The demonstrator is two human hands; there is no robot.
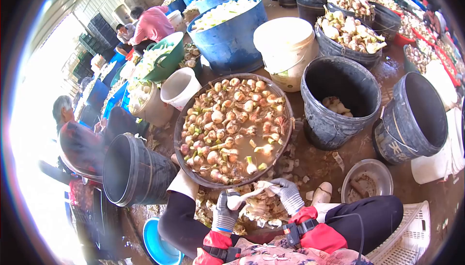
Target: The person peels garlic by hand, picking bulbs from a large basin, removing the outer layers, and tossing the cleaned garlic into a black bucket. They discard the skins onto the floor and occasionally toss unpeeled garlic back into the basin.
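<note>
Low over my lap, my left hand (224, 211), in a grey striped glove, is closed around a white garlic bulb (235, 201). From the bulb a pale strip of garlic skin (256, 189) runs to my right hand (288, 195), also gloved, whose fingers are closed on its other end. Just beyond both hands stands a wide dark tub (180, 151) of muddy water, filled with unpeeled garlic bulbs (232, 127). Beneath the hands lies a heap of loose garlic skins (264, 209).
Dark buckets stand to the right (319, 115), far right (411, 119) and left (145, 178). A metal bowl (382, 168) sits by my right foot, a blue basin (157, 241) at lower left. Garlic-filled tubs (227, 42) line the back. Other people (150, 25) sit at left.
</note>
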